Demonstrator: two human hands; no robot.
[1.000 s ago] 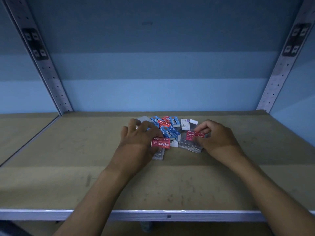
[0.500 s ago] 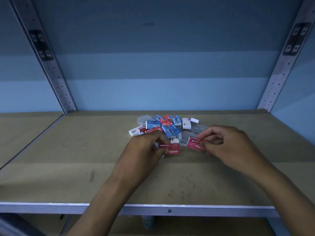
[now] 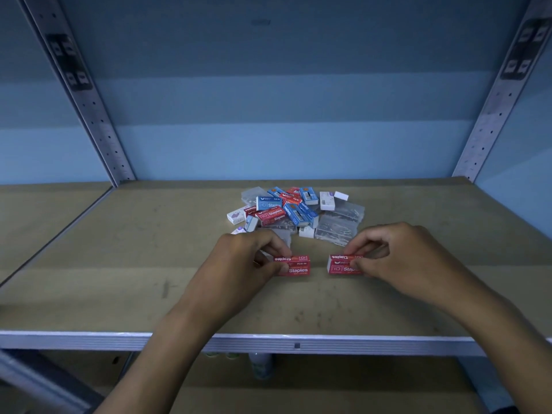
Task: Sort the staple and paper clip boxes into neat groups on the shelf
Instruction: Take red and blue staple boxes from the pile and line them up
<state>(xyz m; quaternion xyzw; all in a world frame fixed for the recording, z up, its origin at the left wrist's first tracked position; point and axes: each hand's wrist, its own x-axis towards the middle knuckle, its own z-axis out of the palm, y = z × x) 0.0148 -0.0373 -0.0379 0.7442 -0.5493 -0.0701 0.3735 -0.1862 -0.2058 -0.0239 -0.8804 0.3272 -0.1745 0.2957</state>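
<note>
Head view: each hand (image 3: 239, 264) (image 3: 397, 261) pinches a red, apparently unopened staples box (image 3: 295, 265) (image 3: 340, 264).

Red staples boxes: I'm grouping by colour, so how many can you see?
5. One in the left hand at, one in the right hand at, and three in the pile. More may be buried.

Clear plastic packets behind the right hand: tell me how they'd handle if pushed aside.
The clear plastic packets look thin and glossy, so they would probably slide easily on the shelf. They lie flat and overlapping, so likely shift together rather than tip. Contents are too blurred to judge weight.
</note>
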